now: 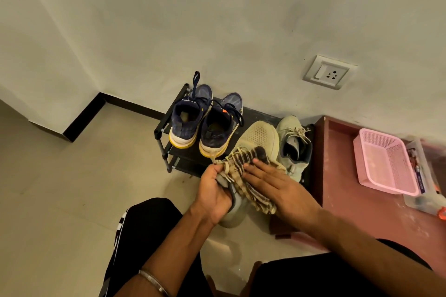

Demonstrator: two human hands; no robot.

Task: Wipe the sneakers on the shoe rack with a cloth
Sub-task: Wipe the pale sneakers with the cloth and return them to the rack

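A black rack (161,128) stands against the wall (217,19), carrying a navy pair (205,123) with heels toward the viewer and a lone pale sneaker (295,144) at its right end. Right of the rack, a reddish desk (362,205) holds a pink basket (386,161) of perforated plastic; a socket (329,72) sits on the wall above. In front of the rack, off it, the held sneaker (259,136) points its knit mesh toe away toward the wall, long axis running from viewer to wall. The left hand (214,195) grips its heel end, fingers curled around it. The right hand (277,185) lies flat, fingers straight, pressing a striped woven cloth (251,176) onto the sneaker's side.
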